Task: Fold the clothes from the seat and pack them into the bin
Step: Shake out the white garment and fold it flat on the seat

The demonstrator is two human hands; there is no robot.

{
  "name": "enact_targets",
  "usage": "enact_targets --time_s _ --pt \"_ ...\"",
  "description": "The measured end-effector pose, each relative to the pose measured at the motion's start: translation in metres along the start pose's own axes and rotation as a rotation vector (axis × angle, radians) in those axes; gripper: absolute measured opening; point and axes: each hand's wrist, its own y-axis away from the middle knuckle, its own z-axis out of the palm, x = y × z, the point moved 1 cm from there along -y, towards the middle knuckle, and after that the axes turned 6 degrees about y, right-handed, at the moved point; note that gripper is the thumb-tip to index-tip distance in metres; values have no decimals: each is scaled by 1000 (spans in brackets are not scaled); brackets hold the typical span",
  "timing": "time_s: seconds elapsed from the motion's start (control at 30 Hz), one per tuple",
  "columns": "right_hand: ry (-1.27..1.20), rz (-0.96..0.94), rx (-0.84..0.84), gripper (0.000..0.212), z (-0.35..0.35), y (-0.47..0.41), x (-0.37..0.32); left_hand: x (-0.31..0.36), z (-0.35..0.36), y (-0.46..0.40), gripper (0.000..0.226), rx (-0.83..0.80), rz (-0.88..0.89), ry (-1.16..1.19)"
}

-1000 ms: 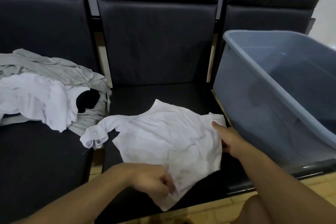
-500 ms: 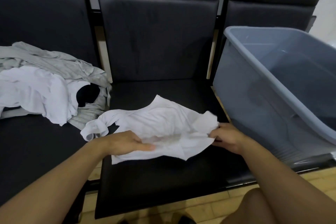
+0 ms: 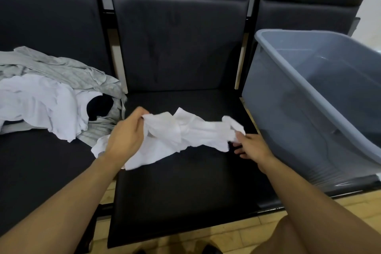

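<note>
White garment (image 3: pixel 191 132) — seemingly off seat (image 3: pixel 185 187)

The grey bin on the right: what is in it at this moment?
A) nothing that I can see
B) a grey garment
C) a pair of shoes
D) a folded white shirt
A: the part of the grey bin in view shows only bare plastic, while the white garment is held over the middle seat by both hands.

- The left hand (image 3: pixel 125 138) pinches one end of a crumpled white garment (image 3: pixel 185 134) over the middle black seat (image 3: pixel 185 187).
- The right hand (image 3: pixel 252 146) holds its other end.
- A heap of grey and white clothes (image 3: pixel 47 97) lies on the left seat.
- A grey-blue bin (image 3: pixel 292 109) stands tilted on the right seat.
</note>
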Motion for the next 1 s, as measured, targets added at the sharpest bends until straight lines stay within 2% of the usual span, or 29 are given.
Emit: enact_targets --time_s 0.07,0.17,0.23,0.27,0.33,0.5,0.57,0.63,0.67,0.8,0.9,1.0 --pt "7 50 13 32 -3 0 1 -8 -4 -4 24 -8 -38 -6" --pt "91 134 -3 31 -6 -3 11 -27 1 -3 33 -182 -211 -351" --pt "152 175 -18 27 -6 -6 17 -38 3 -1 37 -235 -388 -503" --pt "181 187 -25 22 -7 -8 19 -39 3 1 39 -239 -416 -545" --pt "246 187 -47 13 -8 -7 19 -38 6 1 52 -237 -419 -540" --pt "315 140 -63 35 -6 -5 18 6 35 9 52 -43 -230 -435" --pt "375 55 -13 45 -3 -7 15 16 46 15 70 -121 -272 -499" --pt "408 -15 35 33 1 -3 7 17 57 19 82 -211 -347 -571" --pt "407 -29 57 28 4 -2 6 14 60 19 79 -225 -367 -584" --pt "300 -43 95 17 12 -6 5 7 59 11 39 -153 -411 -423" --pt "116 -51 143 8 8 -10 4 5 49 9 32 -113 -447 -317" --pt "-82 -46 185 18 2 -12 1 3 36 7 31 -10 -439 -162"
